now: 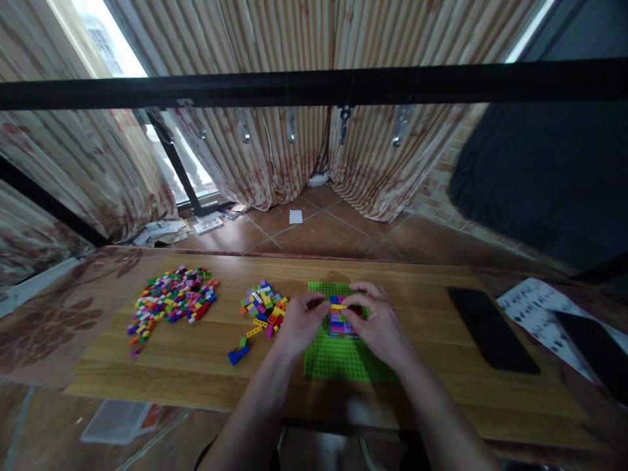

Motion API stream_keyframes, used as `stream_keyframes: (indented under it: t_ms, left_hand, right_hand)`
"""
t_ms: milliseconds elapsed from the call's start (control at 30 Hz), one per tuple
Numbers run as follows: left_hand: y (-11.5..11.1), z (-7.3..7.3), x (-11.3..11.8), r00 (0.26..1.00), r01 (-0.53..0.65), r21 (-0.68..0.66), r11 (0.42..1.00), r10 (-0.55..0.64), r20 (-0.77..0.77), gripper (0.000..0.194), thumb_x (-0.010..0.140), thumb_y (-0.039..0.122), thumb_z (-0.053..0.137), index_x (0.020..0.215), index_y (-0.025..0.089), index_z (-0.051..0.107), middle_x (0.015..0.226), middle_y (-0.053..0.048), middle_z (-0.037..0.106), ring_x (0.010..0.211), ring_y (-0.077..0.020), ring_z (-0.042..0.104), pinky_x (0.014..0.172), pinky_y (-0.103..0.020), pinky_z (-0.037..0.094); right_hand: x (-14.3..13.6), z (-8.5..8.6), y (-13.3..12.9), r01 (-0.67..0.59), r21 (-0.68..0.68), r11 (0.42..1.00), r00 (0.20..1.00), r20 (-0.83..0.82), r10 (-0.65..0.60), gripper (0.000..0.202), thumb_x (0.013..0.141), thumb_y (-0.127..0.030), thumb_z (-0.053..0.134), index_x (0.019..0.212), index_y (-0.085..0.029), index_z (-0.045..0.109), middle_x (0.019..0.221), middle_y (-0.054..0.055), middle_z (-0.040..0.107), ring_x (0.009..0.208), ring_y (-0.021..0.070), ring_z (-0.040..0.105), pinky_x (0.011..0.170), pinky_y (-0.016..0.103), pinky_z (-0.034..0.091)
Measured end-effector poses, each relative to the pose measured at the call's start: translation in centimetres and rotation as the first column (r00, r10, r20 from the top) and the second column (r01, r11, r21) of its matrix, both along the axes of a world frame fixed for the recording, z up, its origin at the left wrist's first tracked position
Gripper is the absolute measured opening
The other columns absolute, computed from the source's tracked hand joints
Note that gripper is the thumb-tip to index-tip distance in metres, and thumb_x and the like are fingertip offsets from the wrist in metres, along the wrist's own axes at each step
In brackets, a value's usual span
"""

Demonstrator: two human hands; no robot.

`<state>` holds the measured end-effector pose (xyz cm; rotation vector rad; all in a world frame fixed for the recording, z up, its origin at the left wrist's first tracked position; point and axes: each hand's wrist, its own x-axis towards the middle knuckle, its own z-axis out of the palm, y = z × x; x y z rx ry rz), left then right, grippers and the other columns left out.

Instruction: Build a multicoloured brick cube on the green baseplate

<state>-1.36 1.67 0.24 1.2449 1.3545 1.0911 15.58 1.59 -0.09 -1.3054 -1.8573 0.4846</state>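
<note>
A yellow toy brick (pixel 338 307) lies between the fingertips of both hands, over a small block of stacked coloured bricks (pixel 338 325). That block sits on a green studded baseplate (pixel 324 360). My left hand (pixel 305 320) pinches at the yellow brick's left end, thumb and forefinger together. At its right end, the thumb and forefinger of my right hand (pixel 377 320) close in from the other side. My fingers cover parts of the block, so I cannot tell whether the yellow brick is pressed down on it.
Left of the baseplate are a small pile of bricks (pixel 265 304), some joined blue bricks (pixel 239 354) and a larger mixed pile (pixel 176 297). A black tablet-like slab (pixel 492 329) lies right on the wooden tabletop (pixel 422 294), near a printed sheet (pixel 534 307). A black bar (pixel 314 88) crosses beyond.
</note>
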Motion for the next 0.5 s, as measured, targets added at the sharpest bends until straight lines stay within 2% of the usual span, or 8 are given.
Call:
stream_keyframes:
  t_ms: [267, 500]
  left_hand:
    - [0.38, -0.93, 0.12, 1.0, 0.024, 0.006, 1.0, -0.024, -0.01, 0.018, 0.073, 0.026, 0.062, 0.081, 0.012, 0.071, 0.072, -0.003, 0.067, 0.065, -0.0128, 0.057, 0.06, -0.022, 0.044]
    - [0.35, -0.68, 0.24, 0.999, 0.027, -0.012, 1.0, -0.027, 0.028, 0.017, 0.074, 0.026, 0.061, 0.078, 0.012, 0.07, 0.066, -0.001, 0.063, 0.06, -0.0106, 0.052, 0.056, -0.02, 0.04]
  right_hand:
    - [-0.32, -0.33, 0.15, 0.049, -0.013, 0.999, 0.997, -0.067, -0.05, 0.006, 0.077, -0.027, 0.067, 0.081, -0.024, 0.07, 0.11, 0.007, 0.06, 0.104, 0.0242, 0.057, 0.095, 0.044, 0.043]
    - [0.2, -0.41, 0.41, 0.031, -0.057, 0.998, 0.989, -0.144, -0.039, 0.013, 0.078, -0.032, 0.067, 0.088, -0.024, 0.07, 0.109, 0.007, 0.062, 0.106, 0.0234, 0.058, 0.098, 0.044, 0.041]
